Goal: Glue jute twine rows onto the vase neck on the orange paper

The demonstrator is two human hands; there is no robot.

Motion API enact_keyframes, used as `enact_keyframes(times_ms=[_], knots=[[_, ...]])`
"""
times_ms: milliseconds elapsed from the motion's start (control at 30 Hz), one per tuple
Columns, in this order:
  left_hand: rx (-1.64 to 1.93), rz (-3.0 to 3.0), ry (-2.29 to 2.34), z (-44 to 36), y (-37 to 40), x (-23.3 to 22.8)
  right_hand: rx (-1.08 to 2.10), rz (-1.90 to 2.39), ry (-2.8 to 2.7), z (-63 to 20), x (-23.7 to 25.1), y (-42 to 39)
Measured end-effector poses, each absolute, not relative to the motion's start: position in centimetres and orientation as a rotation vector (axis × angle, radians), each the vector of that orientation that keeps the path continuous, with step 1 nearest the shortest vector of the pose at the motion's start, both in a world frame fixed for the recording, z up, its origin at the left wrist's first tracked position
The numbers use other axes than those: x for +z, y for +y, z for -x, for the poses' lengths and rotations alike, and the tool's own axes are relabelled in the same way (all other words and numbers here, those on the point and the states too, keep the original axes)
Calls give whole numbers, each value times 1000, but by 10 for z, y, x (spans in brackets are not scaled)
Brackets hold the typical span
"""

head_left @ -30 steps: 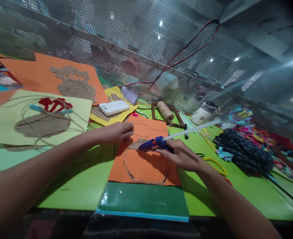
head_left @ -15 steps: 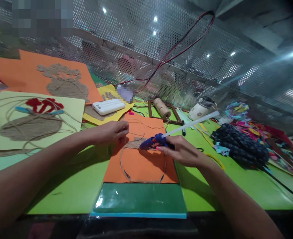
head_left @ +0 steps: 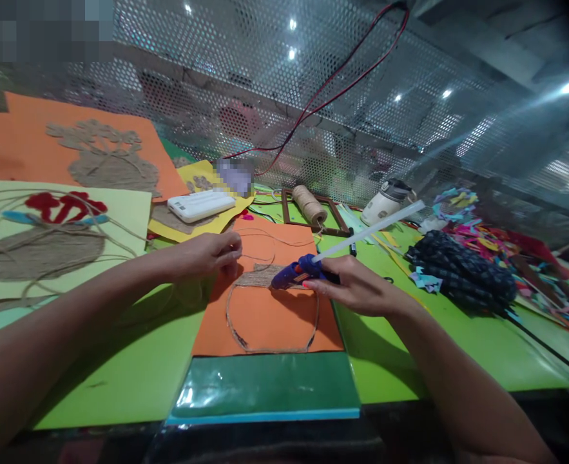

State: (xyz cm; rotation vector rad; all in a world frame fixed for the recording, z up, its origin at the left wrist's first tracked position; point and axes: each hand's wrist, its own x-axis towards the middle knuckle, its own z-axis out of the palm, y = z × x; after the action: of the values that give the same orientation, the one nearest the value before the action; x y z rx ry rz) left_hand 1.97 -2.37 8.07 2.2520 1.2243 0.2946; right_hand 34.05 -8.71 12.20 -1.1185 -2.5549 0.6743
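Item 1, glue gun [head_left: 298, 275]: blue, small, clamped in my right hand [head_left: 359, 291] around its grip, nozzle pointing left and down at the orange sheet [head_left: 269, 309]. A long translucent glue stick [head_left: 371, 229] juts from its back, up and to the right. Judged light and rigid; the nozzle end is likely hot, so the grip is the only place to hold it, and the stick may flex or snap if knocked.

Item 2, jute twine [head_left: 260, 277]: a flat patch of it lies across the upper middle of the orange sheet, right at the nozzle tip, with a rounded loop outline below it. My left hand [head_left: 205, 253] sits at the sheet's upper left edge, fingers pinched together on a strand. Judged soft, limp, fraying, nearly weightless; it wants holding close to the point being pressed down.

Item 3, orange sheet: lies near the front edge of the green table [head_left: 120, 367], its lower end against a dark green plastic-covered sheet [head_left: 265, 386]. Thin paper, bends easily.

Other stock:
- twine spool [head_left: 309, 205], toward the back edge, inside a wooden frame [head_left: 335, 222];
- white power bank [head_left: 201, 205] on a yellow sheet [head_left: 226, 219], back left;
- pale green sheet with twine and red shapes [head_left: 52, 232], left edge;
- dark patterned cloth [head_left: 462, 274] and paper scraps [head_left: 468, 238], right side.
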Motion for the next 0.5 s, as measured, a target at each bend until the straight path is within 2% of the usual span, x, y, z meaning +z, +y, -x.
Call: enact_keyframes(times_ms=[500], knots=[[306,-2224,1247,-15,-19,74,737,1095,-2563,-349,133,-88]])
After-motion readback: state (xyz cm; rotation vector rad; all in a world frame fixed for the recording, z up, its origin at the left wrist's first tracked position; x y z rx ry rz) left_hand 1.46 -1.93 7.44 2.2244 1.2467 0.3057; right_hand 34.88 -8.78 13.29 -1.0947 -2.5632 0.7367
